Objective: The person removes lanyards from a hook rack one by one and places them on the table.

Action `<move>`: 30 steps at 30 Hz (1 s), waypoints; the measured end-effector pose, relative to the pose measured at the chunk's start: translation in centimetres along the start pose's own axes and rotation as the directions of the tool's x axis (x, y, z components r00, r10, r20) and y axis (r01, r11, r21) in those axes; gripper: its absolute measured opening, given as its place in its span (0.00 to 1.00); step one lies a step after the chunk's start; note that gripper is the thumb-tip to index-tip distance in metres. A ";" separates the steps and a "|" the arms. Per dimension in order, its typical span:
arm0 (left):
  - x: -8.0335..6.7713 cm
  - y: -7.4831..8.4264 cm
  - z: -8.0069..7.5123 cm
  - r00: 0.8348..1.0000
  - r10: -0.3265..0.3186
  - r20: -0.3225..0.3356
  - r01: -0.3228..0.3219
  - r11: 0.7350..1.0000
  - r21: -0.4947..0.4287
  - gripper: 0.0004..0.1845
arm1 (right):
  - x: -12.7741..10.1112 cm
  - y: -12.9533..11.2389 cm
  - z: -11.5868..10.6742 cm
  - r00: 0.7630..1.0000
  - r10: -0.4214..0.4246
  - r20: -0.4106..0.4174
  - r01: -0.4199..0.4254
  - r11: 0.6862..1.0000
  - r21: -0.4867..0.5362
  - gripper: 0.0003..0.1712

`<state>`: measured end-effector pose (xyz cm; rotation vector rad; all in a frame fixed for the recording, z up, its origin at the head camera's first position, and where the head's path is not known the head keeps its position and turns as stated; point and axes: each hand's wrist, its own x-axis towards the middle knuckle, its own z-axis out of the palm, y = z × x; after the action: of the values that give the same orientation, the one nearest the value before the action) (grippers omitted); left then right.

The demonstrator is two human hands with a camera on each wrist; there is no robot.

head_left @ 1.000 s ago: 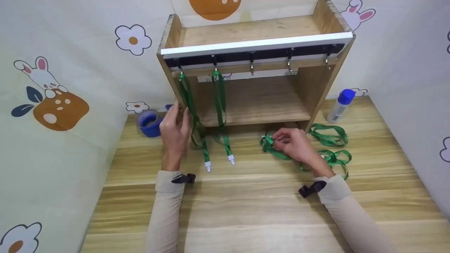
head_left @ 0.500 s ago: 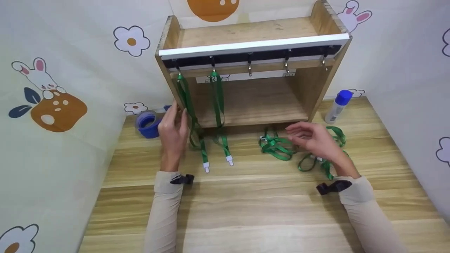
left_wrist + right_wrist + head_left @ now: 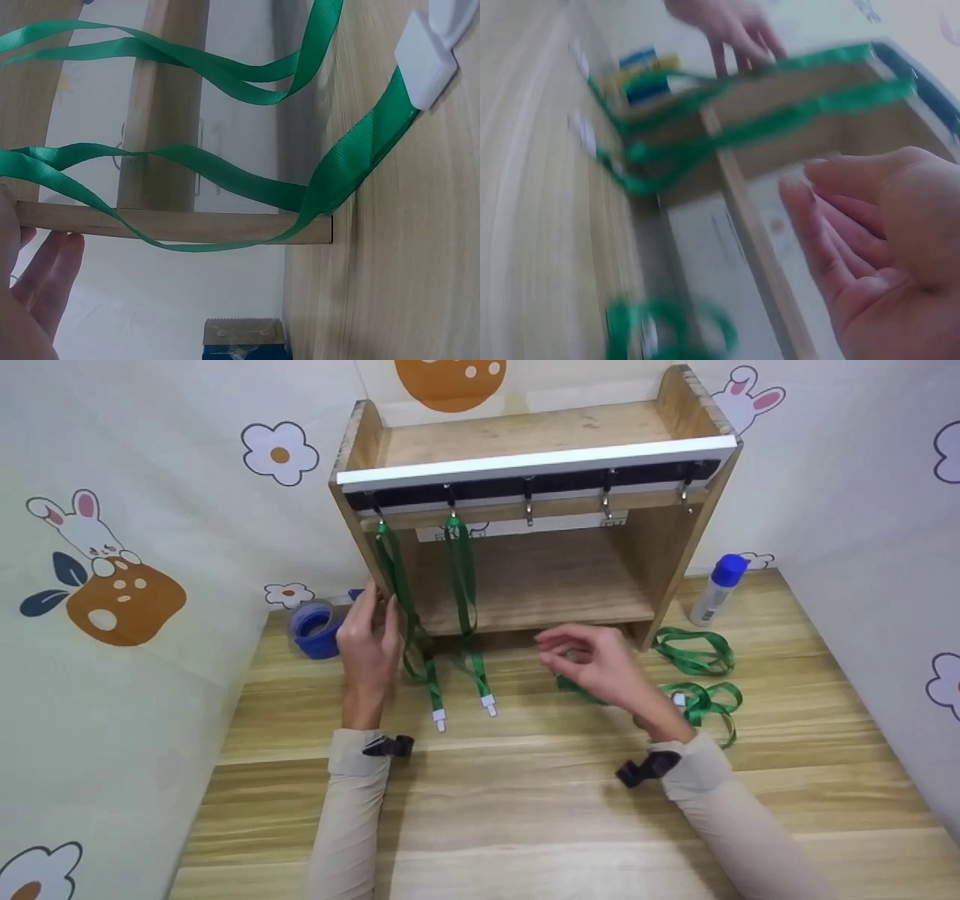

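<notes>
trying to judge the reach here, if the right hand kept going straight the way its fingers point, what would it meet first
Probably the two hanging green lanyards: the right hand, open and empty, points left towards them along the shelf unit front. Depth is unclear.

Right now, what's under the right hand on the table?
Under the right hand lies a tangled green lanyard on the table. Only a short stretch shows at the hand's edge; the rest, including any clip, is covered.

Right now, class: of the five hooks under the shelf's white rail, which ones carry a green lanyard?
The two leftmost hooks: the far-left hook and the second hook, each carrying a lanyard. The other three hang bare.
</notes>
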<state>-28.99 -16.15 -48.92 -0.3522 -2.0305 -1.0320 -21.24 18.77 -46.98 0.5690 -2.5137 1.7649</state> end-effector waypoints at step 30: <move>-0.1 0.0 0.1 1.000 0.003 -0.006 -0.003 1.000 0.003 0.20 | 7.8 -4.5 9.9 0.938 -0.129 -0.321 0.173 0.978 0.113 0.16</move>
<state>-28.99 -16.05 -49.07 -0.3497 -2.0250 -1.0277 -25.27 6.20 -44.72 0.4333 -2.0931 1.8197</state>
